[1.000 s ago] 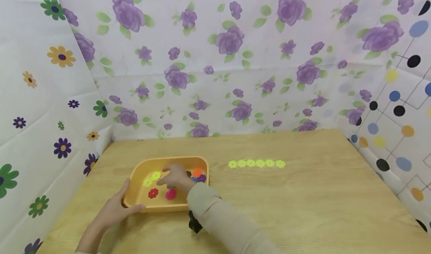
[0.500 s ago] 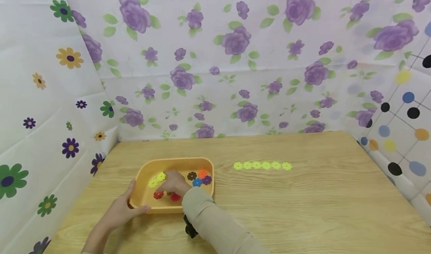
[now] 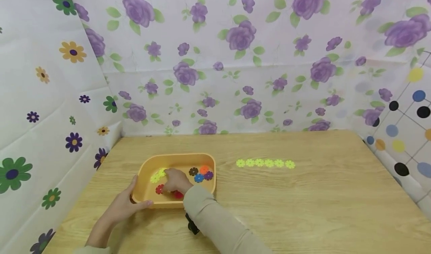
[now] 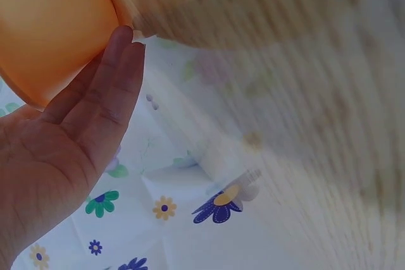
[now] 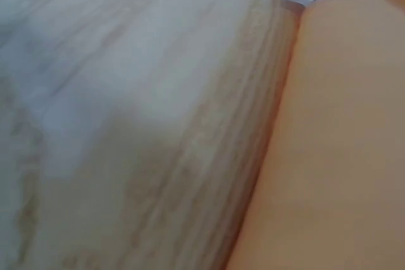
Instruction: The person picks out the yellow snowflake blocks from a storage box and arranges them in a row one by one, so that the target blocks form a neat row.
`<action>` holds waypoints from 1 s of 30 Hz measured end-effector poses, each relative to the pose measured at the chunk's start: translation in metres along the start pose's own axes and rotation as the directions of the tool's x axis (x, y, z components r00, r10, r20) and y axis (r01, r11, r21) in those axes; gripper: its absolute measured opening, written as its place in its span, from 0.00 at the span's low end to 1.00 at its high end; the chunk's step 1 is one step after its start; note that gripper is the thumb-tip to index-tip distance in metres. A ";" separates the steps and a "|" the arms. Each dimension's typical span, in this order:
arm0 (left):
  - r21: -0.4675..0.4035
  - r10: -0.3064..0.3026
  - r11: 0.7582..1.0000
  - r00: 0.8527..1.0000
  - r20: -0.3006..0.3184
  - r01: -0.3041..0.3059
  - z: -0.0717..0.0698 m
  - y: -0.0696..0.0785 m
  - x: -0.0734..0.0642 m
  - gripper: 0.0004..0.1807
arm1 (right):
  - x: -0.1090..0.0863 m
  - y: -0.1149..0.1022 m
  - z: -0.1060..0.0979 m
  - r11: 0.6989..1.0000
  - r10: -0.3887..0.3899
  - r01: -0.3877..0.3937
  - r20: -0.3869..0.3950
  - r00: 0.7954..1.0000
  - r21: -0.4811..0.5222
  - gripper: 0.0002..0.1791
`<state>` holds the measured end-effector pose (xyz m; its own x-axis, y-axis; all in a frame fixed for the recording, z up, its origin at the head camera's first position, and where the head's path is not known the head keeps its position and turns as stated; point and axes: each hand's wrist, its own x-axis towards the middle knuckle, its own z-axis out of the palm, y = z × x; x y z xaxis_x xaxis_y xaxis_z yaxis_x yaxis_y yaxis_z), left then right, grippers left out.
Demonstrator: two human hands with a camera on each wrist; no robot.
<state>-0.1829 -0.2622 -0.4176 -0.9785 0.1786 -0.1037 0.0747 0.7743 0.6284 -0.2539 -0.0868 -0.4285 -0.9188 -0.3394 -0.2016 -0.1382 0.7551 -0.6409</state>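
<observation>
A yellow-orange plastic tray (image 3: 144, 190) stands on the table, holding flower-shaped slotted plastic discs. My left hand (image 3: 122, 205) holds its near left corner, thumb along the front rim and fingers against the outer left wall; in the left wrist view these fingers (image 4: 114, 86) lie nearly straight. Inside the tray is my right hand (image 3: 176, 180), index finger and thumb spread apart. Its index tip is right at two yellow discs (image 3: 155, 177), its thumb beside a red disc (image 3: 159, 189). Another red disc (image 3: 178, 195) is partly hidden below it. The palm side is hidden.
Right of that hand lie a dark brown disc (image 3: 193, 171), an orange disc (image 3: 204, 169), a blue disc (image 3: 199, 178) and a purple disc (image 3: 208, 176). Several yellow discs (image 3: 269, 163) form a row on the wooden table (image 3: 303, 201). Floral sheets (image 3: 215, 89) enclose the table.
My right hand has shifted slightly within the tray, its thumb moving from near the yellow discs to the red one. The left hand keeps its hold. The head view has turned slightly.
</observation>
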 end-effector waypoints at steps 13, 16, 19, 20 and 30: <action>-0.015 0.034 0.999 0.999 -0.019 -0.034 0.000 0.001 0.000 0.58 | -0.001 0.000 0.003 0.972 -0.115 0.114 0.005 0.993 -0.204 0.29; -0.010 0.034 0.999 0.999 -0.023 -0.034 0.000 0.000 0.000 0.58 | -0.001 0.000 0.005 0.983 -0.118 0.113 -0.031 0.992 -0.144 0.24; -0.016 0.032 0.999 0.999 -0.020 -0.033 0.000 -0.001 0.000 0.58 | 0.000 0.002 0.007 0.988 -0.131 0.123 -0.080 0.988 -0.089 0.20; -0.016 0.034 0.999 0.999 -0.021 -0.034 0.000 -0.001 0.000 0.58 | 0.001 0.002 0.008 0.988 -0.138 0.132 -0.091 0.986 -0.077 0.19; -0.016 0.044 0.999 0.999 -0.025 -0.044 0.000 -0.002 0.000 0.59 | 0.008 0.005 0.015 0.888 -0.300 0.306 0.074 0.951 -0.343 0.23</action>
<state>-0.1825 -0.2636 -0.4185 -0.9788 0.1971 -0.0566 0.1148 0.7555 0.6450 -0.2562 -0.0937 -0.4443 -0.8053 -0.5904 -0.0541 -0.5311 0.7590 -0.3767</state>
